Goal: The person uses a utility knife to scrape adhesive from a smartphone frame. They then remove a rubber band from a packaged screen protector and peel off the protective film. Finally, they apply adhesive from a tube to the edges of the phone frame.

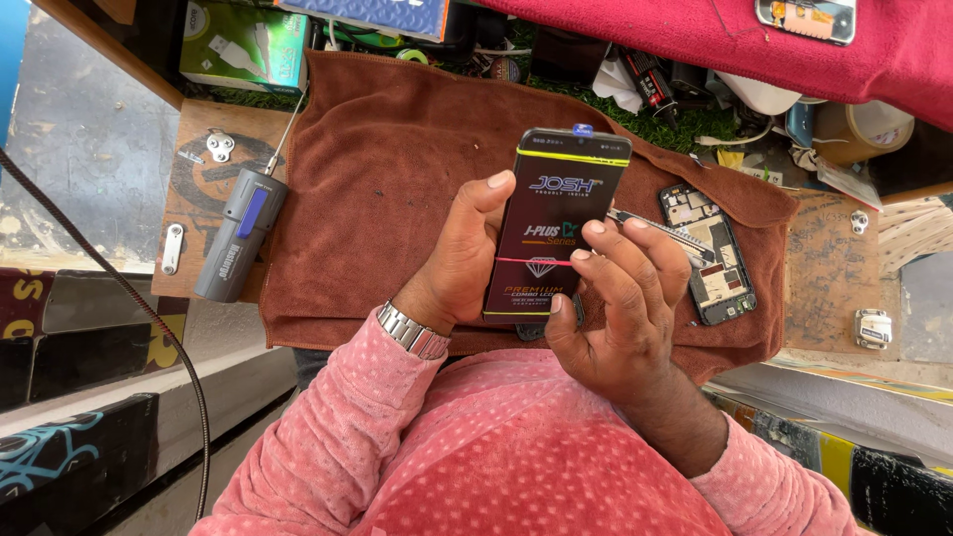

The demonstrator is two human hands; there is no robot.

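A flat dark phone-screen panel with printed film (556, 228) was held upright over the brown towel (397, 179), grasped by left hand (467, 253) and right hand (620, 308); opened phone body (710, 253) lay just beside.

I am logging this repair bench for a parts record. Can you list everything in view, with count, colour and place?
Flat dark phone-display box with yellow and red stripes: one, held upright between both hands over the towel.
Brown terry towel: one, spread across the bench.
Opened black phone body with bare circuit boards: one, on the towel, right of the hands.
Slim metal blade tool: one, silver, in the right hand's fingers.
Grey electric screwdriver with blue button: one, on the wooden board left of the towel.
Green and white carton: one, top left.
Red cloth: one, top right, a phone lying on it.
Metal wristwatch: one, silver, left wrist.
Left hand: grips the box's left edge.
Right hand: grips its right edge.
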